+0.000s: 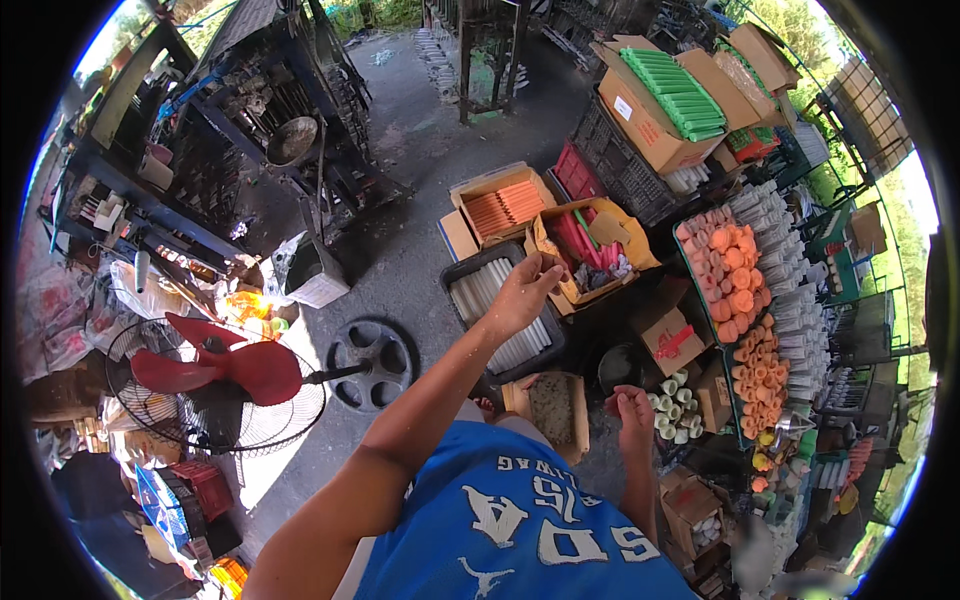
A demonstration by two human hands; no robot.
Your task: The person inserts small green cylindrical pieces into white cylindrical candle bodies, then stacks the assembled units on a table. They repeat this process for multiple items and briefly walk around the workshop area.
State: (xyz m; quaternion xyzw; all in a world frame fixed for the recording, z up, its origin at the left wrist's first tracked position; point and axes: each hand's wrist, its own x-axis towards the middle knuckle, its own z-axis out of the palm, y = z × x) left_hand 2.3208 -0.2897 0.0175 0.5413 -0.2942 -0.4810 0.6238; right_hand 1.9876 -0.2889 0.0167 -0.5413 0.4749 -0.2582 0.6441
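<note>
My left hand (pixel 524 297) is stretched forward over a black crate of white candles (pixel 490 288). Its fingertips are drawn together beside the open carton of pink and red candles (pixel 592 240); whatever they may hold is too small to make out. Lower and to the right, my right hand (pixel 633 412) is held with curled fingers, next to a cluster of cream cup-shaped pieces (pixel 677 408). Anything inside that hand is hidden. Orange candles (pixel 505 210) lie in a box just beyond the crate. Close to my body sits a shallow carton (pixel 577 440) with a greyish-brown inside.
A fan (pixel 215 370) with red blades stands at left on a round base (pixel 370 364). To the right, a long tray holds orange and pink moulded pieces (pixel 735 270). Green candles (pixel 672 95) fill a box on stacked crates (pixel 615 155). Dark metal racks (pixel 290 80) stand behind.
</note>
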